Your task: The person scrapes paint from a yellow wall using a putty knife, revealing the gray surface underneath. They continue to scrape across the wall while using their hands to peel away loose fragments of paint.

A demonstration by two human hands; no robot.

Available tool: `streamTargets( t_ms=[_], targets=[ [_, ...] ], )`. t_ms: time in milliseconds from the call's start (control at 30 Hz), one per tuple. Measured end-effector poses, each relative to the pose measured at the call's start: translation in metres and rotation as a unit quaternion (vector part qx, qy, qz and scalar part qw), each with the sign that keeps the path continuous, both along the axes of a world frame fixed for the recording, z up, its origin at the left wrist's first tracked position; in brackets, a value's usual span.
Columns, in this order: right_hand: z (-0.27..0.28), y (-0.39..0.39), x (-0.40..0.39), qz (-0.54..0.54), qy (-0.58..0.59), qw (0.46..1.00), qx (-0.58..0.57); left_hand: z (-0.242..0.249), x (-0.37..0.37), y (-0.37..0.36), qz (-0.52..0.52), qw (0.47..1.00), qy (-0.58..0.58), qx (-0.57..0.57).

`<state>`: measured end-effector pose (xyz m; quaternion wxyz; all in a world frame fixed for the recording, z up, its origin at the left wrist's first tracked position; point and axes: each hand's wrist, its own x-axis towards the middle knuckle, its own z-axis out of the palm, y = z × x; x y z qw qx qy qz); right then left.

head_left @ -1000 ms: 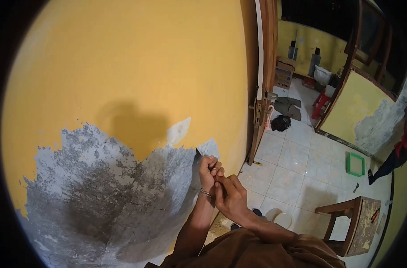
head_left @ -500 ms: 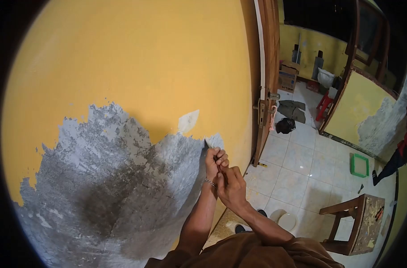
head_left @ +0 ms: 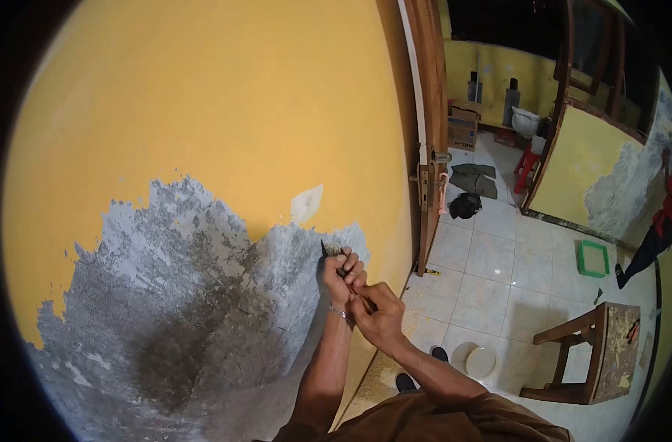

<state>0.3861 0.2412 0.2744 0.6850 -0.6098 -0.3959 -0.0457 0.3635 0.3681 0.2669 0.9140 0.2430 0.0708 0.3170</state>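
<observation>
A scraper (head_left: 330,250) with a dark blade is against the wall (head_left: 225,96), close under the ragged edge of the yellow paint. My left hand (head_left: 339,278), with a bracelet at its wrist, is closed around the scraper just below the blade. Lower down, my right hand (head_left: 380,317) grips the handle's end, its fingers touching the left hand. Grey bare plaster (head_left: 196,295) spreads below and left of the blade. Just above it, a pale patch (head_left: 306,203) shows in the yellow paint.
Right of the wall stands an open wooden door (head_left: 429,132). On the tiled floor are a stool (head_left: 609,353), a round white lid-like thing (head_left: 480,362), a green tray (head_left: 592,258) and a black bag (head_left: 466,205). Another person's leg (head_left: 645,243) shows at far right.
Both hands and the scraper have shifted a little left and down along the wall, still holding on. The view has turned slightly.
</observation>
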Motion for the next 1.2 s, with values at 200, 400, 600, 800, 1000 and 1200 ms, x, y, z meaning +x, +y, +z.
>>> streamTargets(
  t_ms=[200,400,600,800,1000,1200],
  targets=[
    [0.007,-0.005,0.011,0.008,0.014,1.000,0.009,0.006,0.016,-0.002,0.017,0.999,-0.024,-0.018],
    [0.002,-0.003,0.042,0.038,0.004,0.999,0.009,0.006,0.034,-0.001,0.056,0.997,-0.055,-0.009],
    [-0.007,-0.055,0.043,0.115,0.016,0.993,-0.022,-0.020,0.017,-0.038,0.049,0.995,-0.087,0.008],
    [-0.037,-0.085,0.032,0.220,0.099,0.968,-0.070,-0.030,-0.043,-0.113,0.154,0.964,0.183,0.114],
    [-0.056,-0.078,0.057,0.197,0.072,0.973,-0.094,-0.274,-0.240,-0.174,0.117,0.858,0.500,0.006],
    [-0.058,-0.081,0.073,0.215,0.041,0.969,-0.112,-0.316,-0.279,-0.246,0.125,0.782,0.610,0.021]
  ],
)
